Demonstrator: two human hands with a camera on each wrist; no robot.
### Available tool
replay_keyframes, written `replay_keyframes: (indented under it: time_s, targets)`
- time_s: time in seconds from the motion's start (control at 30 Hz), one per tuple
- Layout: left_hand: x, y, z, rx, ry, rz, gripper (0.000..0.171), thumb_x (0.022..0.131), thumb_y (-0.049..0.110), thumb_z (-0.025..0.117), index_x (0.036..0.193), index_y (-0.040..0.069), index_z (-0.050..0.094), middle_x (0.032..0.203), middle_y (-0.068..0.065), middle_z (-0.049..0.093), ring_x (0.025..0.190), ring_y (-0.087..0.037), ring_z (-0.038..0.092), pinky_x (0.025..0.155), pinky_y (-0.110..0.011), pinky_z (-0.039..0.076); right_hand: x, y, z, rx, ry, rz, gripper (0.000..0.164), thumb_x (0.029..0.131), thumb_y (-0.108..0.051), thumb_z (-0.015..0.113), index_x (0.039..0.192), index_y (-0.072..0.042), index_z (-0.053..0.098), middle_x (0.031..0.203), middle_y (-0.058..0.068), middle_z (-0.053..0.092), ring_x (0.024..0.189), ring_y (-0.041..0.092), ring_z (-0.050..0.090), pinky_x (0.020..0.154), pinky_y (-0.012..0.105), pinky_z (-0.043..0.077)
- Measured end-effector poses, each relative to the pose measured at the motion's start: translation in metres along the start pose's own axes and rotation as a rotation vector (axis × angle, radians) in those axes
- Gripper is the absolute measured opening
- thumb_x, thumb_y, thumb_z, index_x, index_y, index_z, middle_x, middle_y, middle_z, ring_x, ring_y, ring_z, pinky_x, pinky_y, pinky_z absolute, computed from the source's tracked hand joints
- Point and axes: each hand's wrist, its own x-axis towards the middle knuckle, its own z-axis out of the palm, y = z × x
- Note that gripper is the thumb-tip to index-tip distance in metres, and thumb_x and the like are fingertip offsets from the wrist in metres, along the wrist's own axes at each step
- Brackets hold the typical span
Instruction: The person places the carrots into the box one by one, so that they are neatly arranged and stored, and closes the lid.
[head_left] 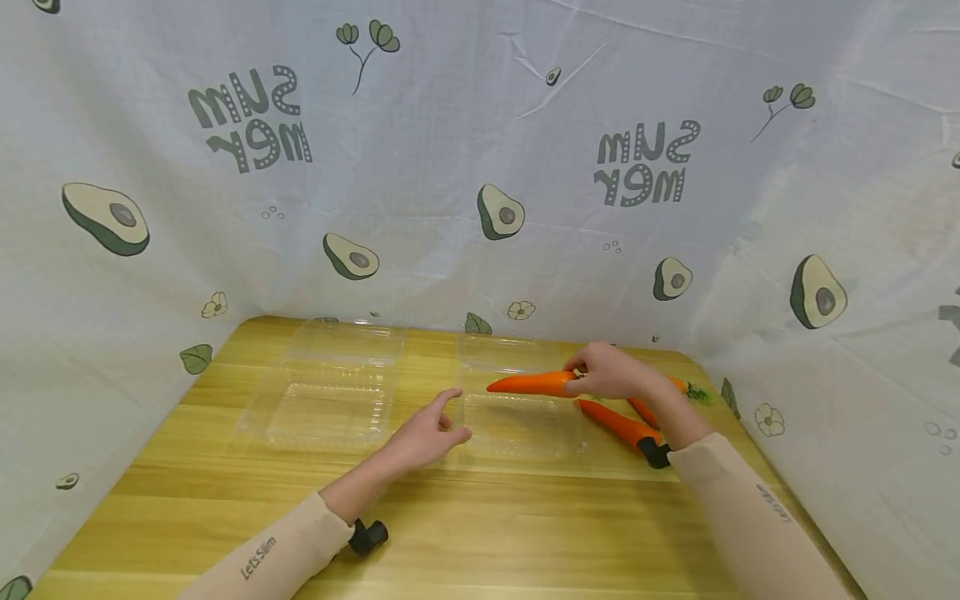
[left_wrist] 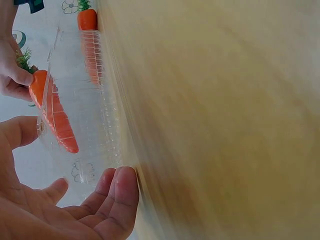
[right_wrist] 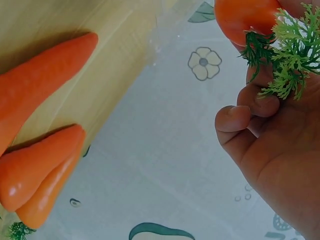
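Observation:
My right hand (head_left: 609, 372) grips an orange carrot (head_left: 532, 383) by its thick leafy end, the tip pointing left. In the right wrist view, green leaves (right_wrist: 295, 55) stick out over the palm. The carrot hangs above a clear plastic container (head_left: 517, 425) with its lid (head_left: 498, 350) folded back. At that container's left side is my left hand (head_left: 426, 433), fingers loosely extended and holding nothing. The left wrist view has its fingertips (left_wrist: 125, 186) close to the container's wall. Beside the right hand, another carrot (head_left: 618, 423) lies on the table.
A second clear container (head_left: 322, 412) with its lid open stands on the left of the wooden table (head_left: 480, 533). More carrots (right_wrist: 40, 170) lie at the right, partly behind the right forearm. A patterned white curtain (head_left: 420, 167) surrounds the back and sides.

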Motion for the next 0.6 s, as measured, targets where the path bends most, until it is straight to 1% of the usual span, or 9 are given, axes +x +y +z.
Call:
replay_keyframes:
  time_s: [0.07, 0.23, 0.47, 0.6]
  targets:
    - [0.0, 0.0, 0.0, 0.002, 0.0, 0.0, 0.072, 0.095, 0.036, 0.066, 0.157, 0.021, 0.033, 0.115, -0.012, 0.059, 0.086, -0.024, 0.058, 0.068, -0.036, 0.046, 0.003, -0.001, 0.002, -0.004, -0.008, 0.005, 0.017, 0.089, -0.024, 0.071, 0.096, -0.01, 0.076, 0.07, -0.004, 0.051, 0.061, 0.011, 0.041, 0.059, 0.027, 0.031]
    - [0.0, 0.001, 0.0, 0.008, 0.002, -0.002, 0.071, 0.095, 0.036, 0.066, 0.157, 0.021, 0.034, 0.113, -0.011, 0.059, 0.085, -0.023, 0.058, 0.066, -0.036, 0.045, 0.009, -0.004, 0.009, 0.031, -0.035, 0.026, 0.021, 0.087, -0.025, 0.072, 0.099, -0.008, 0.077, 0.076, 0.0, 0.06, 0.064, 0.013, 0.046, 0.059, 0.027, 0.033]
    - [0.0, 0.002, 0.0, 0.012, 0.004, -0.01, 0.071, 0.095, 0.036, 0.066, 0.157, 0.023, 0.034, 0.113, -0.011, 0.059, 0.083, -0.023, 0.057, 0.065, -0.035, 0.045, 0.017, -0.005, 0.016, 0.043, -0.069, 0.042, 0.022, 0.088, -0.024, 0.073, 0.1, -0.007, 0.077, 0.073, -0.001, 0.054, 0.063, 0.014, 0.043, 0.059, 0.028, 0.032]
    - [0.001, 0.001, 0.001, 0.014, 0.005, -0.011, 0.071, 0.095, 0.037, 0.067, 0.157, 0.023, 0.034, 0.12, -0.014, 0.059, 0.086, -0.024, 0.059, 0.067, -0.037, 0.046, 0.022, -0.003, 0.021, 0.034, -0.077, 0.031, 0.024, 0.087, -0.025, 0.073, 0.102, -0.006, 0.077, 0.071, -0.002, 0.05, 0.063, 0.014, 0.04, 0.06, 0.028, 0.029]
